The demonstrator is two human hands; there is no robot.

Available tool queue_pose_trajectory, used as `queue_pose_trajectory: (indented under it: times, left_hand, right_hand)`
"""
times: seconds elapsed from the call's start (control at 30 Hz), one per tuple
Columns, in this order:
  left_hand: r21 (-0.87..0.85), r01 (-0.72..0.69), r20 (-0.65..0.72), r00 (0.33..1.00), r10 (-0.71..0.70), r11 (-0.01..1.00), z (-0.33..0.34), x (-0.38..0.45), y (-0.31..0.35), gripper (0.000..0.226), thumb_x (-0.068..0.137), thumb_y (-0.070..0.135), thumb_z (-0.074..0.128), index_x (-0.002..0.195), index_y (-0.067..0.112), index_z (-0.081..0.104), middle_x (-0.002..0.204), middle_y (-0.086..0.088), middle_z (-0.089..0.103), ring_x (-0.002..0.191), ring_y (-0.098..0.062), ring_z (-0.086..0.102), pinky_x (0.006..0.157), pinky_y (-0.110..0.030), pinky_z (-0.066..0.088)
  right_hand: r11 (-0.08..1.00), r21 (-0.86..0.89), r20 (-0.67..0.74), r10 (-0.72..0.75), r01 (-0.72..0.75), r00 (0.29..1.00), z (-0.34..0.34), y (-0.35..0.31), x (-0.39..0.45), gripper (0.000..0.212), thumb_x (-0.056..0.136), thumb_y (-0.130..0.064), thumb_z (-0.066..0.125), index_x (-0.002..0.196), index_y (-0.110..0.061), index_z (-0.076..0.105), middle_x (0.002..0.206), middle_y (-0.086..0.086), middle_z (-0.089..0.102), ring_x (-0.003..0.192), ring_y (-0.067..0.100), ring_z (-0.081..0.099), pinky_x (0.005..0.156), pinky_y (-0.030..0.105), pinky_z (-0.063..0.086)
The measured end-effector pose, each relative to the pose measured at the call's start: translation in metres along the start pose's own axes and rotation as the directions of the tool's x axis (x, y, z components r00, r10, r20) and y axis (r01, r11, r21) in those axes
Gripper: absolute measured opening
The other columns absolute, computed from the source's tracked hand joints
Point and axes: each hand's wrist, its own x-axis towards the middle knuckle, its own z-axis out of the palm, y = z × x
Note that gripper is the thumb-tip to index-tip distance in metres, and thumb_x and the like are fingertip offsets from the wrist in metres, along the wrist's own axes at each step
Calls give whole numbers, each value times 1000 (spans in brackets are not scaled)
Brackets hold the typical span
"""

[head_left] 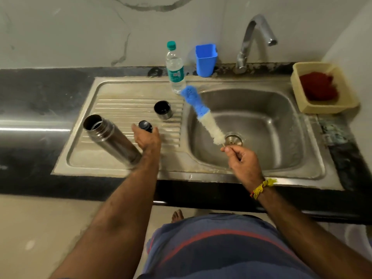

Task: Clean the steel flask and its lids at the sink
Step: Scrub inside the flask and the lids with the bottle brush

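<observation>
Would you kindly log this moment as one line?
left hand: on small black lid | right hand: holding bottle brush | flask: open, on drainboard | tap: off

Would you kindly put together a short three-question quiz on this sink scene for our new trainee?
1. True or false: water runs from the tap.
2. Which hand holds the bottle brush? A) left B) right C) neither
3. Fill in: the open steel flask stands on the ____ beside the basin.

Key:
1. False; no stream shows.
2. B; the right hand pinches its handle over the basin, while the left hand is at the small black lid.
3. Draining board, where the steel cup lid also stands.
</observation>
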Motion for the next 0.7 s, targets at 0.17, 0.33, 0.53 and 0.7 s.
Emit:
queue_pose_trajectory:
  times: [0.17,0.33,0.53,0.7]
  left_hand:
    - [2,-233,-14,972,233,973,-1,-1,-6,44,84,12,77,125,5,60,119,-14,65,112,-32,61,94,-26,39]
    - [-155,-476,178,849,498,866,21,-48,10,47,73,16,91,115,12,70,110,1,66,98,-15,63,88,-18,46]
    - [-296,-331,340,840,422,896,32,-67,39,55,68,14,94,116,10,68,108,-2,74,97,-12,71,84,-23,59]
    - [-253,-363,282,859,427,897,31,-60,61,44,71,2,88,111,5,71,97,2,72,81,-5,66,76,-16,57]
  right_hand:
    - [998,-18,-8,52,-52,999,-5,2,0,16,100,-12,58,100,-11,74,64,-2,67,46,2,54,52,18,48]
    - [994,-105,-58,-16,10,998,-10,2,9,15,97,-17,62,92,-16,75,64,-3,69,56,8,61,62,28,53]
    - [970,-239,-79,-74,54,994,-27,8,-3,24,95,-27,63,113,-17,74,104,-4,77,95,11,72,84,41,60]
    - [901,-418,-39,-150,120,988,-29,8,-7,20,95,-21,63,112,-17,74,99,6,75,87,27,71,73,45,59]
